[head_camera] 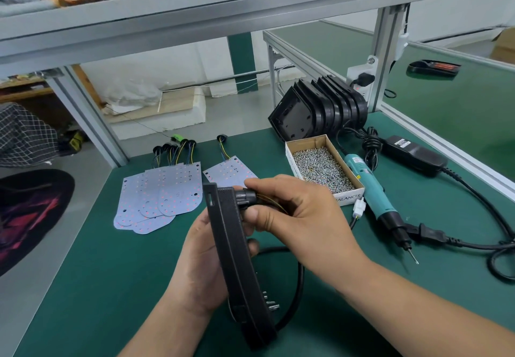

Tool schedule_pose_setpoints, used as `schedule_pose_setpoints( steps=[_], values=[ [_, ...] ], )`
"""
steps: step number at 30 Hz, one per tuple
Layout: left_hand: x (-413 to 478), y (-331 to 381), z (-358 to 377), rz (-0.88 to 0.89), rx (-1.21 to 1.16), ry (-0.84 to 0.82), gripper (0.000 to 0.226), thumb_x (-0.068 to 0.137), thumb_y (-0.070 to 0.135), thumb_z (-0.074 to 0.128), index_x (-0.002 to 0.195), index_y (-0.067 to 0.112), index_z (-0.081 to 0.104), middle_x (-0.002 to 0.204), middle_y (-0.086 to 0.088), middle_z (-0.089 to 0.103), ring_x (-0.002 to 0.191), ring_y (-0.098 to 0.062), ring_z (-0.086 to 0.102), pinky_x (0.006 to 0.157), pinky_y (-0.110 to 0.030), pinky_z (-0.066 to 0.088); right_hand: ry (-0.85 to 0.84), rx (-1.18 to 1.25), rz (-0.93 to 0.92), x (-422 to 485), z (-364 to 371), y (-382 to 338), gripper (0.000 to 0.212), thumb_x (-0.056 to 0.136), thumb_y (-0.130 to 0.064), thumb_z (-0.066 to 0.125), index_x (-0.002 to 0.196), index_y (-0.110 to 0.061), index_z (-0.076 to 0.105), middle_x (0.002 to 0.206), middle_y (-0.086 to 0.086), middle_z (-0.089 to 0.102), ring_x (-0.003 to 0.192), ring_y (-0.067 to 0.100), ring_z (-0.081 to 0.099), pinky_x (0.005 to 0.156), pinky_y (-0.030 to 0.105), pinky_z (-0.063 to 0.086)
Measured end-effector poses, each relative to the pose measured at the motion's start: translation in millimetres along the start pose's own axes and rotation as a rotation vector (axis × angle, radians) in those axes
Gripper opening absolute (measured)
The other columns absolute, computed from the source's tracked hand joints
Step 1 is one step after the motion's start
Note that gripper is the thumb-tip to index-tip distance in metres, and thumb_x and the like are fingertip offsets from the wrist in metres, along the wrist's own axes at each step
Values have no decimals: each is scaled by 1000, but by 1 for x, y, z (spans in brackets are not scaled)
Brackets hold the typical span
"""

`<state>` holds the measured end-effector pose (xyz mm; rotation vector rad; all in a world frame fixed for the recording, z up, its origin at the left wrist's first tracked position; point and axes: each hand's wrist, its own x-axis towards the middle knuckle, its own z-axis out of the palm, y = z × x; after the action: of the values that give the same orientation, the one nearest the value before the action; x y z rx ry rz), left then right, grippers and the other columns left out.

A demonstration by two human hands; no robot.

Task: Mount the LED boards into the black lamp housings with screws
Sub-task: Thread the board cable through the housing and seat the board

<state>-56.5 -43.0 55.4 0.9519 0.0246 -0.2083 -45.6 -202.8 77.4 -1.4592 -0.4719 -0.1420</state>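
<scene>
My left hand (pixel 199 267) grips a black lamp housing (pixel 237 256) edge-on over the green mat, its fingers wrapped round the back. My right hand (pixel 301 217) pinches a black rubber grommet (pixel 246 197) with thin wires at the housing's upper end. Several white LED boards (pixel 161 197) with wired grommets lie fanned out at the left, and one more LED board (pixel 228 174) lies behind my hands. A row of black housings (pixel 317 108) leans at the back. An open cardboard box of screws (pixel 323 169) sits right of my hands, beside a teal electric screwdriver (pixel 376 200).
The screwdriver's black power adapter (pixel 415 153) and looping black cable (pixel 473 242) lie at the right. A white connector (pixel 359 208) rests by the box. An aluminium frame post (pixel 386 58) with a power strip stands behind the housings. The mat's left edge (pixel 69 259) drops to the floor.
</scene>
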Motion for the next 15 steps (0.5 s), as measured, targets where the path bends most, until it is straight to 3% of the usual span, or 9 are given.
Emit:
schedule_pose_setpoints(
  steps=[2,4,7,9,10,11,12,13,15],
  values=[
    [2,-1,2,12,29,21,73,24,39,105,87,17,76,74,-4,62,63,-20,48,45,-25,47,8,-89,-51,0,0,0,46,87,7,79,105,-36,76,86,-1,67,72,-4,69,68,8,50],
    [4,-1,2,59,54,9,82,32,47,105,99,13,73,77,-5,62,60,-17,52,47,-26,49,1,-142,-90,-1,-2,1,46,89,4,79,109,-38,76,86,-6,67,74,-1,70,73,9,49],
    [5,-2,0,93,61,34,76,46,48,103,107,12,74,89,-11,69,65,-16,60,50,-28,52,22,-281,-137,-1,-2,5,36,90,-8,78,115,-34,80,89,-10,68,85,8,71,77,15,50],
    [6,-4,-2,113,83,50,57,62,43,97,105,13,76,94,-9,73,71,-16,65,54,-27,53,39,-388,-175,-1,-3,8,33,90,-14,76,121,-28,78,91,-10,68,89,12,68,79,22,51],
    [7,-6,-4,126,98,40,36,75,36,89,101,15,77,92,-6,74,72,-14,68,59,-27,54,40,-432,-201,-1,-2,8,33,91,-14,75,121,-27,76,91,-10,67,90,11,67,80,22,50],
    [5,-5,-1,137,107,41,16,87,29,78,98,17,78,90,-2,75,73,-13,69,64,-30,54,42,-478,-228,-1,-2,8,31,93,-13,74,120,-27,75,91,-9,66,90,8,65,79,20,49],
    [6,-6,-2,140,117,42,11,91,26,73,97,18,78,90,-2,75,75,-14,70,71,-35,52,44,-524,-249,-2,-1,8,29,94,-13,73,120,-26,73,92,-8,64,90,6,63,78,16,48],
    [5,-7,-1,136,108,45,19,87,33,79,99,18,79,92,-4,74,78,-16,68,76,-40,50,44,-559,-266,-3,0,8,27,95,-12,71,119,-25,72,93,-7,63,89,4,61,78,10,45],
    [3,-4,3,110,81,58,59,56,48,99,101,16,79,91,-9,69,78,-22,61,72,-39,49,12,-554,-289,-4,0,8,27,97,-6,69,122,-18,70,97,-2,63,89,2,61,77,1,43]
  ],
)
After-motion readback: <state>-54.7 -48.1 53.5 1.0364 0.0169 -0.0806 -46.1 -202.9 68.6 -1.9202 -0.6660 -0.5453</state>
